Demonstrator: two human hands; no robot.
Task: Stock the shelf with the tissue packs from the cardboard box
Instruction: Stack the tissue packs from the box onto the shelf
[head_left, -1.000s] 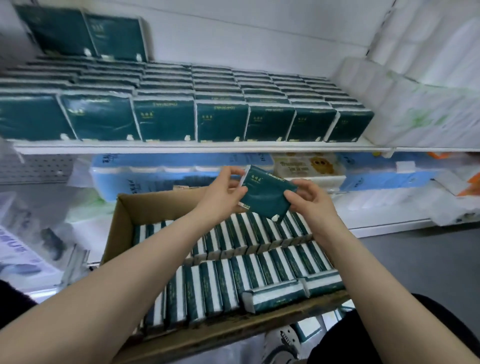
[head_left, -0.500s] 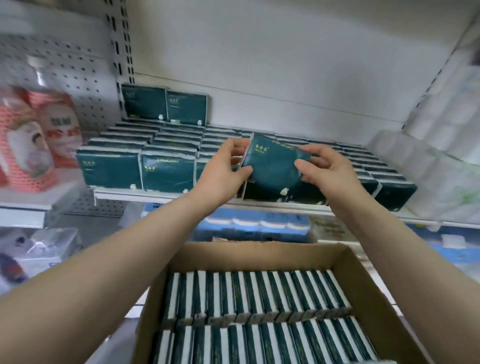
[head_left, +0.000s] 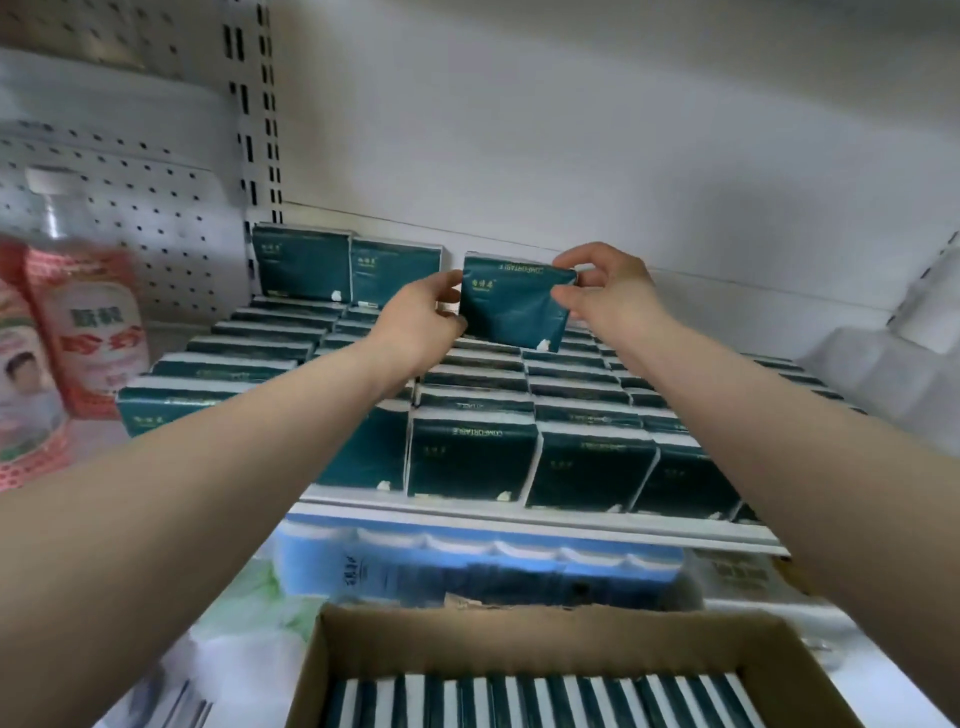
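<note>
Tissue pack (head_left: 511, 306) raised from mid-frame to upper centre, above stocked shelf (head_left: 519, 525) rows. Left hand (head_left: 415, 332) pinches left edge, right hand (head_left: 608, 293) pinches top-right corner. Cardboard box (head_left: 519, 644) dropped to bottom edge.

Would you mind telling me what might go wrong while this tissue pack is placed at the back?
The left hand and right hand pinch the dark green plastic-wrapped tissue pack only at its edges; it may slip.
Stood apart from the two upright green packs beside it, it could topple forward.
Forearms reaching over could nudge front-row packs.
</note>
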